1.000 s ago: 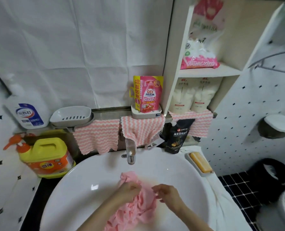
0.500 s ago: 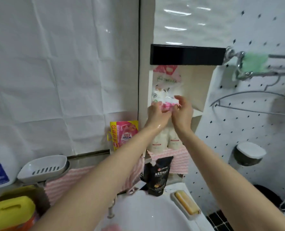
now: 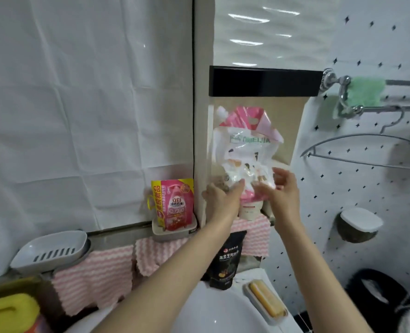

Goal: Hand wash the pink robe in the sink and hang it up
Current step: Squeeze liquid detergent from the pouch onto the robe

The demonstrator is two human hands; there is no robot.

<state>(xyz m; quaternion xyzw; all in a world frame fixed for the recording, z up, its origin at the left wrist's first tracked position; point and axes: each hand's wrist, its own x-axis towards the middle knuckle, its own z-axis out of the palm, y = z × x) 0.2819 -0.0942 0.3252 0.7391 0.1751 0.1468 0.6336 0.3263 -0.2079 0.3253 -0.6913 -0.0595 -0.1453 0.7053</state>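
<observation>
Bathroom shelf unit (image 3: 289, 121) above the sink (image 3: 199, 308): your left hand (image 3: 219, 198) and right hand (image 3: 282, 195) both grip the washing-powder bag (image 3: 244, 150).

**Views:** one, head camera, wide-angle.

**Station:** it is riding on the person's head, standing over the near side of the sink (image 3: 199, 311).

**Facing:** it is looking forward at the wall behind the basin, roughly level. Only the sink's far rim is showing along the bottom edge.

**Range:** close. Both forearms are entering from the bottom edge and reaching away from the lens. The left hand (image 3: 219, 195) and right hand (image 3: 280, 191) are meeting on a powder bag (image 3: 244, 150) just right of centre.

**Coverage:** the left half is taking in the white sheeted wall (image 3: 91, 92). The right edge is taking in the towel rail (image 3: 388, 108) and dotted tiles (image 3: 343, 188).
</observation>
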